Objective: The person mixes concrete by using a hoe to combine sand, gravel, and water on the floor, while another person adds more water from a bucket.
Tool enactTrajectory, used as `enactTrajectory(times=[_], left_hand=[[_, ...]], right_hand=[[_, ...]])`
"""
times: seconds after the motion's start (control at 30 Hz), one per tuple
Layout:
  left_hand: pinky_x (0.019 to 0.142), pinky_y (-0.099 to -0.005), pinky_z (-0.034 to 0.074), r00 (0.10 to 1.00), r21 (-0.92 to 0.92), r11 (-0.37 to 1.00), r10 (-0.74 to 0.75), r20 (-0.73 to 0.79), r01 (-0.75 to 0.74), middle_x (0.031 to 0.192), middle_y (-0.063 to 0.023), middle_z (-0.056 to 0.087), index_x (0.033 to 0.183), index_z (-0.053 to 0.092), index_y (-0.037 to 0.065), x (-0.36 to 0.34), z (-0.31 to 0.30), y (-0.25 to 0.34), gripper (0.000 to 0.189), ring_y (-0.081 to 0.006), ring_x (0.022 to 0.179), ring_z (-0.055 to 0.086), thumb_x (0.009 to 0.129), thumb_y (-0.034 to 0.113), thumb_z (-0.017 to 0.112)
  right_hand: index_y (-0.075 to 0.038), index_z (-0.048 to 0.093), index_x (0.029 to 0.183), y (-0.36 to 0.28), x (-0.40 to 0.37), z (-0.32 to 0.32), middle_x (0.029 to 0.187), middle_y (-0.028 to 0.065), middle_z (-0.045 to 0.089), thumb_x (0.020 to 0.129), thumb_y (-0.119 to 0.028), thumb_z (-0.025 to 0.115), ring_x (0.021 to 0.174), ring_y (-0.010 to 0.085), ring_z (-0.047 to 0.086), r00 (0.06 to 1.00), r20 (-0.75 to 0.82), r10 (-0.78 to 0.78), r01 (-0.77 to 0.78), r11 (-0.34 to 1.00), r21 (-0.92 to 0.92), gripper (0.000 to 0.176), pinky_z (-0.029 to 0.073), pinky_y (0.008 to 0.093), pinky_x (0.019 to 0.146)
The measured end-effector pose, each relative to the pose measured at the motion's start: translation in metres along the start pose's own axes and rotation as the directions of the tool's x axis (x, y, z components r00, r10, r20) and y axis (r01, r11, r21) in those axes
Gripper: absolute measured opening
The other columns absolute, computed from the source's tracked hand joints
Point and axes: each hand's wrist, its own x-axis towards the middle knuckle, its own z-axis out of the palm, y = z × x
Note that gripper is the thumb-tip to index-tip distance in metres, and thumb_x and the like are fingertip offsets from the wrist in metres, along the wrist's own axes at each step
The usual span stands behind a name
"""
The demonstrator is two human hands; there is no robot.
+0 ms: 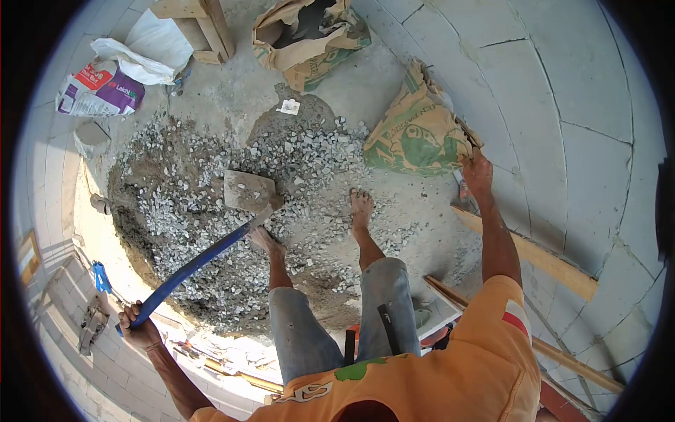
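Observation:
My left hand (140,328) is wrapped round the end of the blue handle of a hoe (190,269). The hoe's broad grey blade rests on gravel (309,151) just ahead of my left foot. Out to the right, my right hand (478,174) grips the lower corner of a brown paper sack with green print (415,137). That sack leans against the block wall and looks crumpled, its contents hidden. My bare feet stand on the gravel, between the hoe blade and the sack.
Another torn paper sack (309,42) lies open at the top. A purple and white bag (102,88) and a wooden frame (204,28) are at upper left. Wooden planks (541,257) lie along the right wall. A damp grey patch (271,119) borders the gravel.

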Motion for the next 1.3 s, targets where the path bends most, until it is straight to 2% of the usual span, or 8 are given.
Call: enactTrajectory(times=[0.07,0.13,0.4,0.77,0.97,1.07,1.17,1.3], left_hand=[[0.092,-0.0414,0.038,0.999,-0.024,1.0,-0.009,0.037,0.01,0.066,-0.0008,0.035,0.066,0.044,0.012,0.003,0.007,-0.001,0.022,-0.0186,0.071,0.043,0.086,0.011,0.053],[0.093,-0.0417,0.037,1.0,0.047,0.999,-0.008,0.003,0.008,0.067,-0.0013,0.036,0.067,0.044,0.012,0.007,0.012,-0.001,0.02,-0.0191,0.073,0.044,0.085,0.01,0.052],[0.096,-0.0434,0.037,0.988,0.081,0.993,-0.093,0.123,0.083,0.066,-0.0006,0.039,0.064,0.046,0.011,0.024,0.05,-0.006,0.02,-0.0212,0.077,0.047,0.081,0.007,0.056],[0.099,-0.0452,0.038,0.985,0.154,0.983,-0.115,0.125,0.096,0.069,-0.004,0.052,0.068,0.06,0.007,0.025,0.07,-0.008,0.012,-0.0228,0.081,0.054,0.079,0.006,0.058],[0.099,-0.0447,0.038,0.981,0.157,0.981,-0.139,0.138,0.117,0.076,-0.0071,0.058,0.075,0.06,0.003,0.012,0.118,-0.024,0.014,-0.0237,0.083,0.056,0.086,0.013,0.057],[0.099,-0.0468,0.036,0.982,0.174,0.978,-0.141,0.13,0.117,0.072,-0.0077,0.054,0.072,0.055,0.004,0.002,0.147,-0.03,0.016,-0.0256,0.082,0.054,0.085,0.013,0.058],[0.097,-0.0472,0.034,0.964,0.188,0.977,-0.142,0.225,0.1,0.071,-0.0079,0.05,0.07,0.051,0.006,-0.031,0.213,-0.043,0.016,-0.0266,0.081,0.05,0.083,0.011,0.06],[0.098,-0.0454,0.032,0.971,0.237,0.971,-0.093,0.22,0.039,0.071,-0.0068,0.046,0.071,0.048,0.007,-0.068,0.289,-0.025,0.017,-0.0245,0.08,0.047,0.081,0.013,0.06]], right_hand=[[-0.001,0.058,0.094,0.009,-0.079,-0.009,0.083,0.0267,0.06,0.08,-0.007,0.063,0.07,0.0469,0.058,0.864,-0.374,-0.338,0.319,0.941,-0.114,0.015,0.047,0.0507,0.061],[-0.001,0.057,0.094,-0.013,-0.132,-0.052,0.084,0.0254,0.06,0.08,-0.003,0.064,0.069,0.0461,0.058,0.978,-0.035,0.207,-0.205,0.977,0.059,0.016,0.046,0.0506,0.06],[-0.003,0.056,0.097,-0.05,-0.275,-0.133,0.082,0.023,0.059,0.08,-0.006,0.063,0.07,0.0443,0.059,0.956,-0.065,0.285,-0.29,0.953,-0.093,0.018,0.047,0.0486,0.057],[-0.005,0.06,0.093,0.09,-0.401,-0.13,0.089,0.0211,0.062,0.081,-0.009,0.059,0.074,0.039,0.064,0.902,0.129,0.412,-0.312,0.829,-0.464,0.013,0.053,0.0463,0.06],[-0.005,0.065,0.095,0.196,-0.438,-0.124,0.089,0.0232,0.065,0.08,-0.013,0.058,0.088,0.0406,0.063,0.521,0.11,0.846,-0.633,0.47,-0.615,0.018,0.053,0.0451,0.075],[-0.003,0.062,0.1,0.198,-0.427,-0.105,0.093,0.0231,0.063,0.084,-0.009,0.053,0.084,0.0424,0.062,0.596,0.06,0.801,-0.591,0.488,-0.643,0.02,0.052,0.0481,0.073],[-0.003,0.062,0.102,0.18,-0.419,-0.059,0.096,0.0226,0.062,0.083,-0.009,0.057,0.085,0.0419,0.062,0.829,-0.011,0.56,-0.497,0.728,-0.472,0.02,0.05,0.049,0.073],[-0.001,0.062,0.099,-0.016,-0.3,-0.024,0.092,0.0215,0.061,0.084,-0.012,0.061,0.085,0.041,0.061,0.813,0.188,0.551,-0.576,0.809,0.118,0.019,0.049,0.0469,0.071]])
